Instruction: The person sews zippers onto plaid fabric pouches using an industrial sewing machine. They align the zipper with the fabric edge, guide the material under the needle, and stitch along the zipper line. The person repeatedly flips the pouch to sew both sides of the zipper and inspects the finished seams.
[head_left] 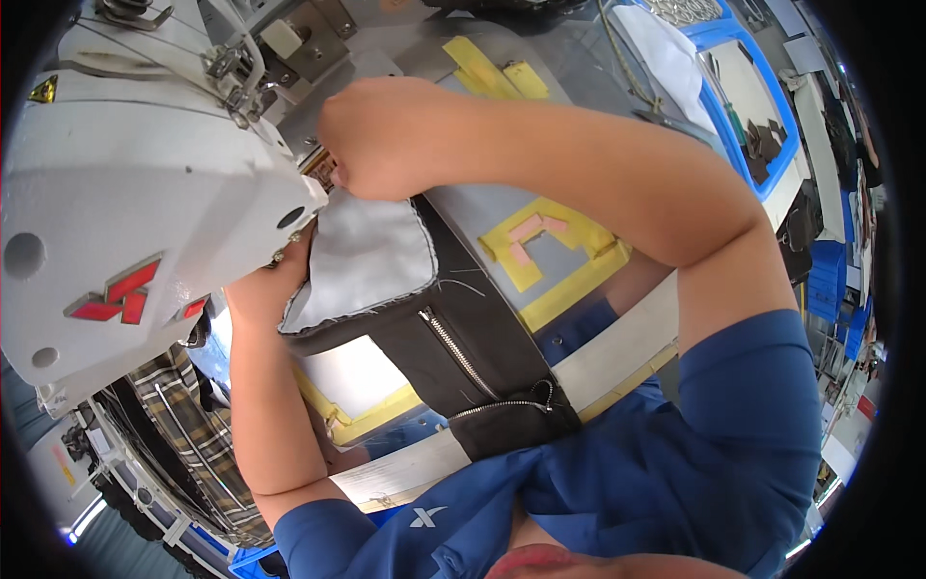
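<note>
From my remote seat I see the dark fabric point(492, 338), with its metal zippers point(463, 357), lying across the table's near edge. Beyond, its pale lining point(371, 251) reaches both hands. The left hand point(270, 285) is partly hidden by the sewing machine point(145, 222); the right hand point(381, 140) is curled. I cannot tell whether either grips. Farther off sits a blue-rimmed tray point(786, 145).

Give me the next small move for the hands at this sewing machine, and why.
Probably ease the right hand slightly back from the small metal parts by the sewing machine. It sits bunched beside them at the edge of the pale fabric, the machine partly hides the left hand, and I can't make out the needle, so clearance is hard to judge.
</note>
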A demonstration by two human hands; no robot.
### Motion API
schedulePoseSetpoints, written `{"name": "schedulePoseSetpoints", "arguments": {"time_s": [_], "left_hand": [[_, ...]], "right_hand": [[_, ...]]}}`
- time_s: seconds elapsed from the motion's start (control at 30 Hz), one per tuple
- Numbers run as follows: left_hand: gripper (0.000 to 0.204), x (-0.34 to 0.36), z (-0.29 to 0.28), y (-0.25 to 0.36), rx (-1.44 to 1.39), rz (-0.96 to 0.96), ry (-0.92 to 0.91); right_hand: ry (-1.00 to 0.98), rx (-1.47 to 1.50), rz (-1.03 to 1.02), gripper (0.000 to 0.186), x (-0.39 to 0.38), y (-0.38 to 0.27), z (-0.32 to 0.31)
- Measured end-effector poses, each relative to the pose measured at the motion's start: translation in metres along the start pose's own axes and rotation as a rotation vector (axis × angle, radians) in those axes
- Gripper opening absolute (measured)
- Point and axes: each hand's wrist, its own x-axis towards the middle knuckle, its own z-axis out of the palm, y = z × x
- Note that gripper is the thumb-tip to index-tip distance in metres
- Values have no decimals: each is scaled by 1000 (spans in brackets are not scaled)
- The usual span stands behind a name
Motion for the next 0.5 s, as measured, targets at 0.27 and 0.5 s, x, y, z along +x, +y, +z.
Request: {"name": "schedulePoseSetpoints", "arguments": {"time_s": [0.27, 0.5], "left_hand": [[18, 0, 4, 4, 84, -52, 19], [25, -5, 8, 13, 107, -139, 76]], "right_hand": [[83, 14, -33, 23, -2, 7, 7], [-39, -100, 4, 27, -1, -2, -3]]}}
